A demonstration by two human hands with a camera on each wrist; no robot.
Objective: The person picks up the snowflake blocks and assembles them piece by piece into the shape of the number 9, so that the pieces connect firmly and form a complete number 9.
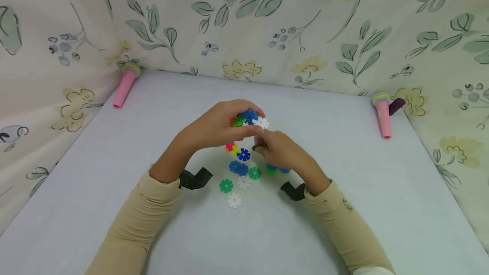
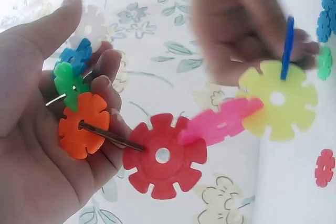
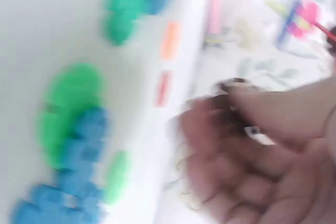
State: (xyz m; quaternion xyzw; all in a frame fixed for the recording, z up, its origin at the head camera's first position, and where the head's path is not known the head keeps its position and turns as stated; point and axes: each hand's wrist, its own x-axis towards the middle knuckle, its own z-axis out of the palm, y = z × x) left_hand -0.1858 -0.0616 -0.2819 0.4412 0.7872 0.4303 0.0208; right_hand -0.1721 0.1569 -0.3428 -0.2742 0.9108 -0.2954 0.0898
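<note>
Nearest, loose snowflake discs lie unused on the white table; beyond them the left hand grips the partly built disc chain aloft, right hand loosely curled beside it, its grasp unclear.

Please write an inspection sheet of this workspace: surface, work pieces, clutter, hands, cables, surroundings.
Surface: pale table, bare at the edges.
Work pieces: joined snowflake discs held up; loose discs lie below.
Clutter: two pink toy microphones at the far corners.
Hands: left hand grips the joined discs; right hand meets them at a white disc, its grip unclear.
Cables: nothing seen; black wrist straps only.
Surroundings: floral cloth on three sides.
</note>
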